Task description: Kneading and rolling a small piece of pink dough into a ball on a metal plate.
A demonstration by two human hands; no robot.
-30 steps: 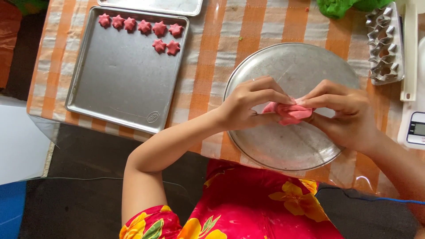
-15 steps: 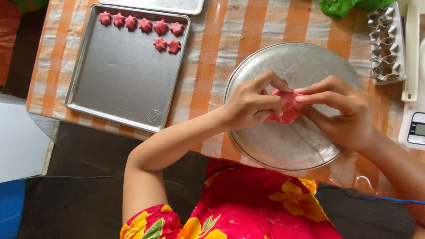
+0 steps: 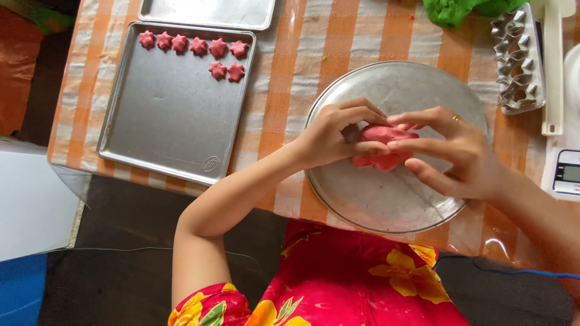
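Both hands hold a lump of pink dough (image 3: 382,148) just above a round metal plate (image 3: 386,199). My left hand (image 3: 335,134) grips the lump's left side with thumb and fingers. From the right, my right hand (image 3: 453,151), with a ring on one finger, pinches it; the fingers cover part of the dough. To the left lies a square metal baking tray (image 3: 172,121) with several pink star-shaped dough pieces (image 3: 199,49) in rows at its far edge.
A lump of green dough (image 3: 453,9) lies at the table's far edge. A star-shaped metal cutter strip (image 3: 516,60) and a white kitchen scale (image 3: 568,169) sit at right. A second tray (image 3: 208,12) lies beyond the first. The table has an orange checked cloth (image 3: 302,54).
The dough lump has been turned and pressed between the fingers; both hands stay over the round plate. The tray and star pieces have not moved.
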